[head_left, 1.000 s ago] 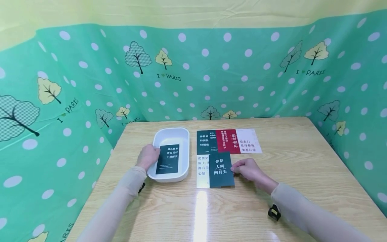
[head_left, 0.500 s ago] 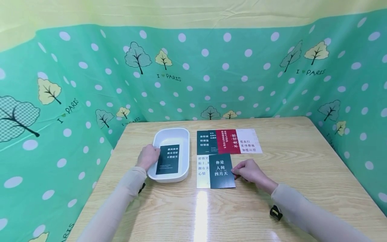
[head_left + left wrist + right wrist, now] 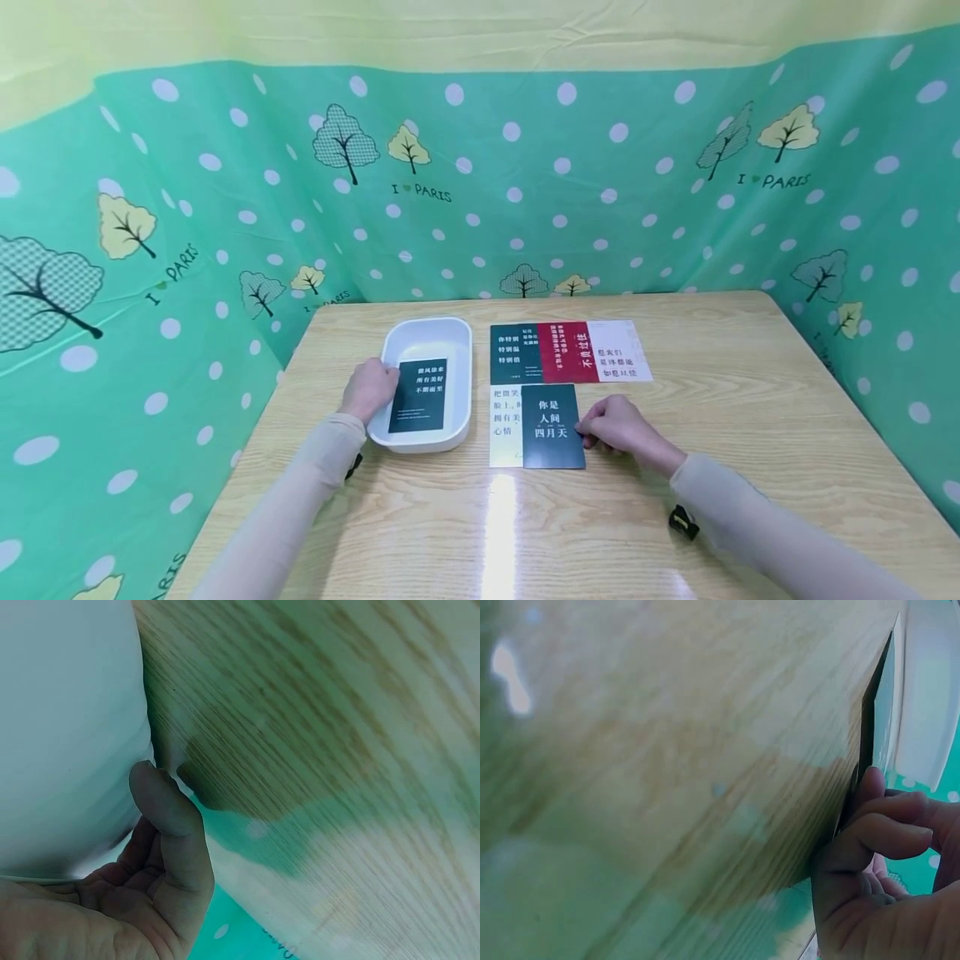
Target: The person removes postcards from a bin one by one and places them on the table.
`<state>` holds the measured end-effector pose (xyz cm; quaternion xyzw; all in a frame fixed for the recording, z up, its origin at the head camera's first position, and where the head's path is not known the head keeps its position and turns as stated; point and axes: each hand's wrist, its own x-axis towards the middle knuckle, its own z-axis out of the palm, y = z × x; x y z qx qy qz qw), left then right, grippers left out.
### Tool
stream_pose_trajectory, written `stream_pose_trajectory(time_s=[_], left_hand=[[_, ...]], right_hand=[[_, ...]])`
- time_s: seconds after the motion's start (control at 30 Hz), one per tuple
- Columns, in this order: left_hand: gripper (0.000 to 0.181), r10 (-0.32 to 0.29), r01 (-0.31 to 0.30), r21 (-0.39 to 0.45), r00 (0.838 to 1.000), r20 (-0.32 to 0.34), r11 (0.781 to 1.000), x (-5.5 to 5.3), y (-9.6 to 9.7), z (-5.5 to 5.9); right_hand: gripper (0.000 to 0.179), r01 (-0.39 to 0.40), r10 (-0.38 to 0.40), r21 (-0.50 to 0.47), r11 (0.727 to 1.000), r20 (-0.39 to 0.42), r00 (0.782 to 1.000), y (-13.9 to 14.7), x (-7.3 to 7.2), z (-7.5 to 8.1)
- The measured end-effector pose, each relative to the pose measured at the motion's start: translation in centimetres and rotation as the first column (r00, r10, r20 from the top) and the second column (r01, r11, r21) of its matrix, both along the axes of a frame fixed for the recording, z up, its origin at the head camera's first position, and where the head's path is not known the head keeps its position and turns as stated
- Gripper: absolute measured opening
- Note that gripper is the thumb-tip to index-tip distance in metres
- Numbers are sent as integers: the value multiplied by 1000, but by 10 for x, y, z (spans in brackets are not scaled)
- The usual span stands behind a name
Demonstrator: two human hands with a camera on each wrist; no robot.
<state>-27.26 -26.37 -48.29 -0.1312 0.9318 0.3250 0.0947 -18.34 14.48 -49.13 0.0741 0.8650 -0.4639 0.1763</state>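
My left hand (image 3: pixel 370 388) grips the left rim of a white plastic basin (image 3: pixel 429 340). In the left wrist view the thumb (image 3: pixel 166 799) presses its outer wall. A dark green card (image 3: pixel 415 417) with white lettering lies in the basin. My right hand (image 3: pixel 621 423) pinches the right edge of another dark green card (image 3: pixel 551 452), which overlaps a pale card (image 3: pixel 505 450) to its left. In the right wrist view this card (image 3: pixel 885 705) is seen nearly edge-on, with the fingertips at its near end.
Behind the held card, a row of overlapping cards runs rightward: dark green cards (image 3: pixel 506 373), red cards (image 3: pixel 573 371) and a white card (image 3: pixel 622 337). All lie on a wood-grain table (image 3: pixel 735 392). A green dotted cloth (image 3: pixel 637 217) hangs around its back and sides.
The right hand has drawn its dark green card slightly toward me, away from the back row, and it lies straighter beside the pale card. The left hand and basin have stayed put.
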Motion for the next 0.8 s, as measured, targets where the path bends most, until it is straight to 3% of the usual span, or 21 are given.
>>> stream_pose_trajectory(time_s=[0.23, 0.57, 0.8], left_hand=[[40, -4, 4, -18, 1000, -27, 1000, 2, 1, 1], [43, 9, -9, 13, 1000, 1, 1000, 0, -1, -4], [44, 13, -13, 14, 1000, -2, 1000, -2, 0, -2]], right_hand=[[16, -37, 37, 1, 999, 8, 999, 1, -3, 2], [20, -59, 60, 29, 998, -5, 998, -1, 0, 5], [21, -69, 69, 23, 997, 0, 998, 1, -4, 5]])
